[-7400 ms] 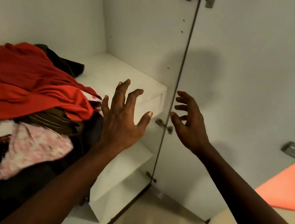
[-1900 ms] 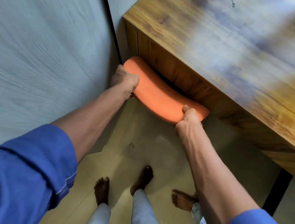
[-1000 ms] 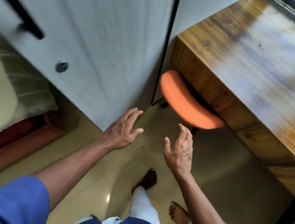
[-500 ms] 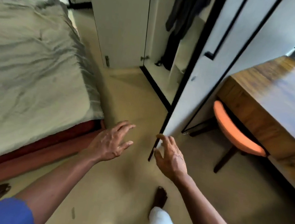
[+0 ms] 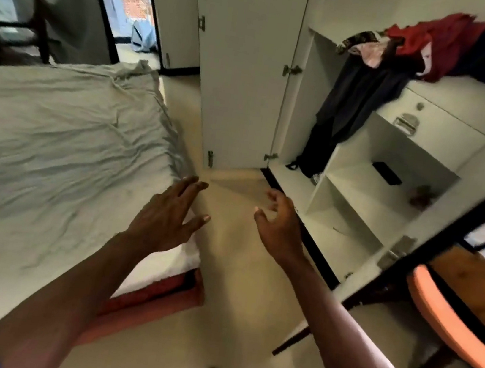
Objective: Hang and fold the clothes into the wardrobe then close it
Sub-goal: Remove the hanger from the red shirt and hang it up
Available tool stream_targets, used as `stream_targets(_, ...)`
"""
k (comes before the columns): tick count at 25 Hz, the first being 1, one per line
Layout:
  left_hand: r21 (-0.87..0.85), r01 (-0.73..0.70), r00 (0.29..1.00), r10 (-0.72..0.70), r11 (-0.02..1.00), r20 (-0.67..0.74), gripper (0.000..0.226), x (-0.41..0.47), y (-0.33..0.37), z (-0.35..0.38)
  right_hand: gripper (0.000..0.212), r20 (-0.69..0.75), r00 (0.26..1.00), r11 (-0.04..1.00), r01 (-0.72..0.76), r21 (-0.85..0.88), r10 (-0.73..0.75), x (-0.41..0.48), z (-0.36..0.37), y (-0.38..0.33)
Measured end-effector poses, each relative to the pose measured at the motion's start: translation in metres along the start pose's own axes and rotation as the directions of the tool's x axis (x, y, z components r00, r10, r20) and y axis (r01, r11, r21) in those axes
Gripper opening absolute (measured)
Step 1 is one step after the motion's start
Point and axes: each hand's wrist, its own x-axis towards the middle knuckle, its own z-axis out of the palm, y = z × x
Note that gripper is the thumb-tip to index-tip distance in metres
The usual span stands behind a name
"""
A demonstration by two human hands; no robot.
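The white wardrobe (image 5: 354,196) stands open ahead on the right, its left door (image 5: 245,68) swung wide. A heap of clothes (image 5: 434,51), red, dark and pink, lies on top of its drawer unit. A dark garment (image 5: 356,97) droops from the heap down the unit's side. My left hand (image 5: 168,217) hovers over the bed's corner, fingers spread, holding nothing. My right hand (image 5: 280,226) floats above the floor in front of the wardrobe, fingers loosely curled and empty.
A bed with a grey sheet (image 5: 52,151) fills the left. An orange stool (image 5: 451,331) and a wooden desk (image 5: 476,285) sit at the right behind the wardrobe's right door (image 5: 432,241). A small black object (image 5: 387,173) lies on a wardrobe shelf. Tiled floor (image 5: 240,277) runs between bed and wardrobe.
The view has swung from the stool under the desk up to the open wardrobe. Both hands let go of the stool earlier and now hang free, empty.
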Motion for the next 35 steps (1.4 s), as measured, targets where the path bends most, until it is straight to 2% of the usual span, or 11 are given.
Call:
stream_targets(2,0.097,-0.027,0.999,0.025,0.995,0.019,0.085,0.051,-0.021,-0.023,0.052,-0.042,0.999,0.998,0.022,0.061,-0.019,0.060,0.008,-0.013)
stream_targets(4,0.111,-0.026,0.998,0.032,0.994,-0.058,0.086,0.090,-0.032,-0.042,0.055,-0.068,0.998,0.993,0.021,0.114,-0.013,0.097,0.010,-0.020)
stream_targets(7,0.050,-0.019,0.991,0.026,0.999,-0.134,0.082,0.154,-0.029,-0.061,0.054,-0.155,0.988,0.981,0.041,0.191,-0.011,0.148,0.000,-0.033)
stream_targets(9,-0.003,-0.073,0.985,0.072,0.997,-0.157,0.080,0.206,-0.021,-0.062,0.051,-0.241,0.970,0.969,0.032,0.245,0.029,0.184,-0.011,-0.039)
stream_targets(11,-0.092,-0.127,0.980,0.111,0.988,-0.163,0.078,0.260,-0.010,-0.053,0.047,-0.367,0.927,0.959,0.025,0.283,0.084,0.216,-0.029,-0.034)
stream_targets(18,-0.257,-0.324,0.940,0.279,0.911,-0.195,0.072,0.442,0.022,-0.014,0.023,-0.601,0.777,0.953,0.004,0.303,0.188,0.331,-0.106,-0.013)
stream_targets(24,-0.338,-0.507,0.857,0.422,0.793,-0.295,0.057,0.575,0.045,-0.010,0.018,-0.653,0.743,0.981,-0.025,0.191,0.146,0.417,-0.163,0.000)
stream_targets(28,-0.453,-0.529,0.849,0.437,0.718,-0.298,0.058,0.641,0.073,0.010,0.017,-0.669,0.733,0.992,-0.068,0.109,0.124,0.457,-0.196,0.019)
stream_targets(31,-0.489,-0.552,0.834,0.455,0.676,-0.313,0.062,0.684,0.098,0.024,0.020,-0.645,0.760,0.996,-0.068,0.052,0.085,0.494,-0.223,0.033)
stream_targets(35,-0.480,-0.605,0.796,0.505,0.635,-0.335,0.058,0.768,0.147,0.035,0.023,-0.567,0.823,0.999,0.014,-0.033,-0.030,0.558,-0.273,0.059)
